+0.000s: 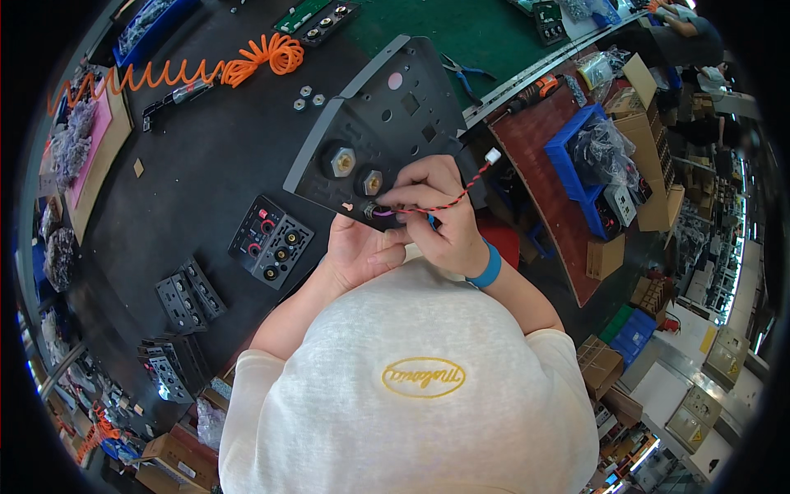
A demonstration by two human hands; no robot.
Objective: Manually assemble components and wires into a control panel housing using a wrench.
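Note:
A dark grey metal panel [411, 74], with a bent rim and several cut-outs, stands tilted in front of me. Two large brass-centred hex nuts [341, 163] sit on its inner side, near a small round fitting [369, 212] at the near corner. A twisted red-and-black wire [453, 202] runs from that fitting to a white plug [492, 156] hanging free on the right. My right hand [444, 218], wearing a blue wristband, pinches the wire beside the fitting. Below the near corner, my left hand [362, 251] is closed against the panel's edge, its fingertips partly hidden.
Left of me lie a black socket plate [271, 243] and stacked similar plates [189, 295]. Several loose nuts [306, 97], an air screwdriver [177, 100] and its orange coiled hose [263, 59] are farther back. Pliers [467, 78] lie behind the panel; blue bins [576, 156] stand at right.

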